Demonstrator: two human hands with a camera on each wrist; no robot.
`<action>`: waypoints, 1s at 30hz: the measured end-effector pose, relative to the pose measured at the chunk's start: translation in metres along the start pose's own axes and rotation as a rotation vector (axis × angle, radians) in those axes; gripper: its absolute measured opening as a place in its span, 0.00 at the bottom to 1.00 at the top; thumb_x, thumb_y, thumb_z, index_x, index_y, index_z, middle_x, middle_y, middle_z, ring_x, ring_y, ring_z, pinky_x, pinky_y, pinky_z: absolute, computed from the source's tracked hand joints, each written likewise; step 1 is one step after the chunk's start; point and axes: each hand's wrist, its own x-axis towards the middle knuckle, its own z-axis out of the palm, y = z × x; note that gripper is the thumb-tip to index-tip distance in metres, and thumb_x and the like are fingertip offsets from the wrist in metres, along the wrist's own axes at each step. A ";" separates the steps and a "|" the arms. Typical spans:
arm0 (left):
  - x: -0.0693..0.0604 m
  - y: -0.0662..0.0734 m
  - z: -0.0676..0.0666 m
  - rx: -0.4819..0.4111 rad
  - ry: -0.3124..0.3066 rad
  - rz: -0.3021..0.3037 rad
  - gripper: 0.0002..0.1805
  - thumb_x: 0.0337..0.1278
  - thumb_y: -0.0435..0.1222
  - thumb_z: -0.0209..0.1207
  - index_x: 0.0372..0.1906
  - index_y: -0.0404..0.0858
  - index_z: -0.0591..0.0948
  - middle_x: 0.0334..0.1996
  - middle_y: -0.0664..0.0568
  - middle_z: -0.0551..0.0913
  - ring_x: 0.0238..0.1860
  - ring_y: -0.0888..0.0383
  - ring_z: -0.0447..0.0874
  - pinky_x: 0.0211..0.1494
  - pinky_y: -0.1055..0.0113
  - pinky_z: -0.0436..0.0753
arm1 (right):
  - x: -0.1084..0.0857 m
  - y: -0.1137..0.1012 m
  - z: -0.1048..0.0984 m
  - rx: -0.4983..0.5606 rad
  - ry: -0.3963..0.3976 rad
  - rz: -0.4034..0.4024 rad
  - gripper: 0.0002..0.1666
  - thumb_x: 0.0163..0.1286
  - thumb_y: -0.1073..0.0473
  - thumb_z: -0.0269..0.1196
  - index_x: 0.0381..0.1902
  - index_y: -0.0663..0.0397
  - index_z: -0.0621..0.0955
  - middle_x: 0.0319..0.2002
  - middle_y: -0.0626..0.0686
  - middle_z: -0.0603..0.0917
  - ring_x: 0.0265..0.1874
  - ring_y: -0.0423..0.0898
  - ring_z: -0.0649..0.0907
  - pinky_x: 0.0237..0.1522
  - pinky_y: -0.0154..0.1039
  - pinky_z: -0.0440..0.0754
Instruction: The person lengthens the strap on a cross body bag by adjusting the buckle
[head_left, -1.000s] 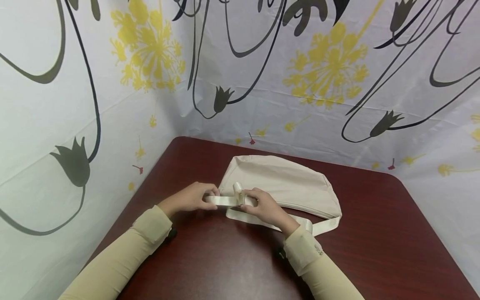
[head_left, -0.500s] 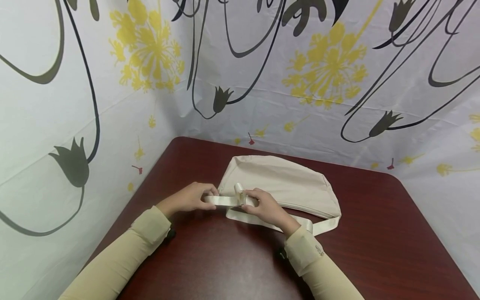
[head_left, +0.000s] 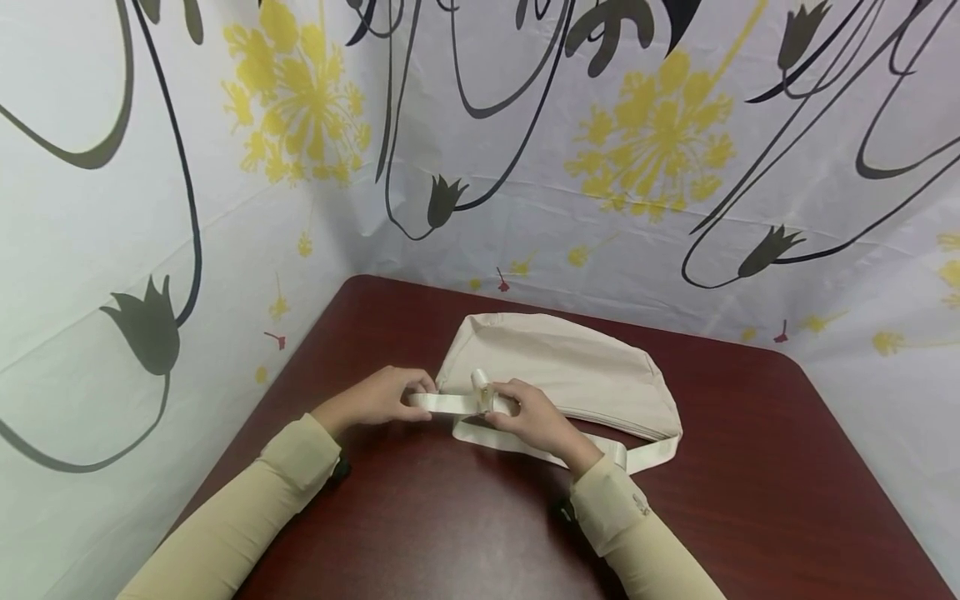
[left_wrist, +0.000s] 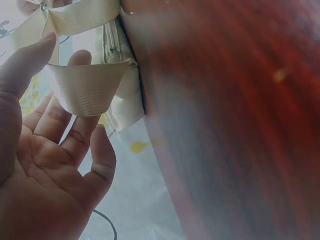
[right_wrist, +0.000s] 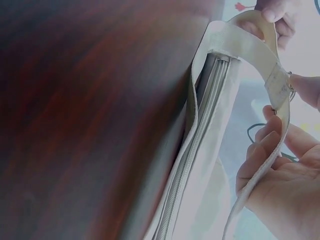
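A cream fabric shoulder bag lies on the table, its zipper along the near side. My left hand holds a loop of the bag's webbing strap between thumb and fingers, at the bag's left end. Just to the right, the thumb and fingers of my right hand pinch the strap at a small metal buckle. A short fold of strap stands up there. From the buckle, the strap hangs down across the right palm in the right wrist view. The fingers partly cover the buckle.
The dark red wooden table has rounded far corners. A white cloth printed with yellow and grey flowers hangs behind it and on the left. More strap lies in front of the bag at its right end.
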 end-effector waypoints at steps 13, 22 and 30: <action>0.000 -0.003 -0.001 0.003 0.006 -0.006 0.17 0.55 0.43 0.74 0.46 0.46 0.82 0.37 0.62 0.87 0.39 0.65 0.80 0.49 0.62 0.77 | -0.002 0.001 -0.004 -0.003 0.003 0.006 0.23 0.68 0.56 0.69 0.59 0.54 0.83 0.37 0.49 0.79 0.33 0.43 0.74 0.37 0.38 0.72; 0.000 -0.001 -0.002 -0.006 0.000 0.002 0.17 0.55 0.43 0.74 0.46 0.45 0.82 0.38 0.61 0.88 0.39 0.65 0.80 0.49 0.61 0.77 | -0.001 0.002 -0.004 0.002 0.000 0.004 0.22 0.68 0.56 0.68 0.58 0.53 0.83 0.36 0.48 0.78 0.33 0.43 0.73 0.36 0.38 0.71; -0.003 0.001 -0.003 -0.007 0.002 0.013 0.16 0.55 0.43 0.73 0.46 0.46 0.82 0.38 0.61 0.87 0.40 0.64 0.80 0.49 0.62 0.76 | -0.001 0.004 -0.004 0.009 0.001 -0.010 0.19 0.67 0.56 0.69 0.55 0.52 0.85 0.36 0.48 0.78 0.33 0.43 0.73 0.36 0.38 0.71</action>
